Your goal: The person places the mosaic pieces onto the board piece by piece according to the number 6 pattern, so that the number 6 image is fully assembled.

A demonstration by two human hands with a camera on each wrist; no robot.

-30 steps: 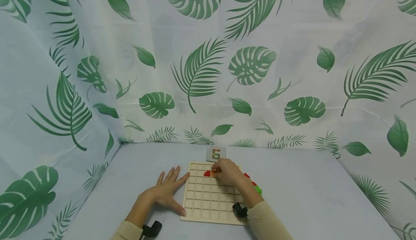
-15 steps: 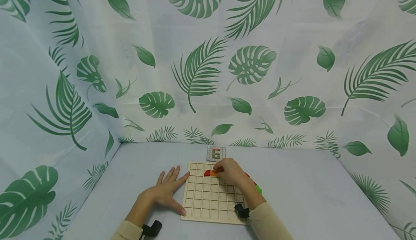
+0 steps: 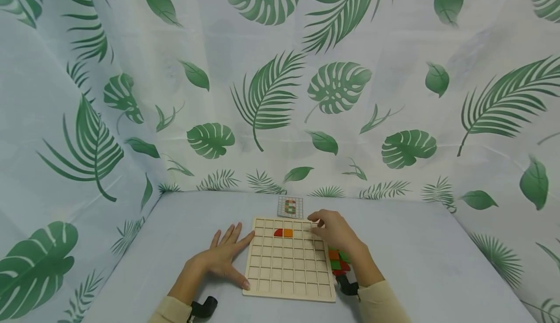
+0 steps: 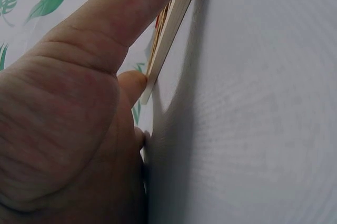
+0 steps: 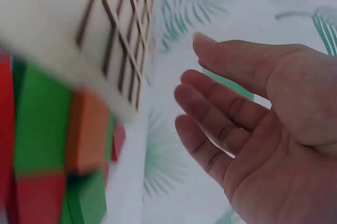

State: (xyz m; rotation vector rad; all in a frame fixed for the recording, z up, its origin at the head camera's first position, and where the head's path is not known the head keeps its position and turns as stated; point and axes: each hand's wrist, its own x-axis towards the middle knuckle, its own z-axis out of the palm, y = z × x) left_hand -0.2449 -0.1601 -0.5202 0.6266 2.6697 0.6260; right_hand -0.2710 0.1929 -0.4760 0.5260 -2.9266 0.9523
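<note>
A square wooden grid board (image 3: pixel 280 269) lies on the table, with a red quarter-round piece (image 3: pixel 278 232) and an orange square piece (image 3: pixel 288 233) side by side in its second row. My left hand (image 3: pixel 220 260) rests at the board's left edge, thumb near the front corner and fingers spread. Over the board's far right corner hovers my right hand (image 3: pixel 334 230), fingers loosely bent. Its palm holds nothing in the right wrist view, where a pile of coloured blocks (image 5: pixel 45 124) sits beside the board, partly hidden by my right forearm in the head view.
Behind the board lies a small card (image 3: pixel 290 207) printed with a grid and a coloured figure like a 6. A white curtain (image 3: pixel 280 94) with green leaves stands behind the pale table (image 3: pixel 437 264). Each wrist carries a black camera (image 3: pixel 347 285).
My right hand has left the orange piece and moved right to the board's far right corner, uncovering the piece and more of the pile. The left hand has stayed put.
</note>
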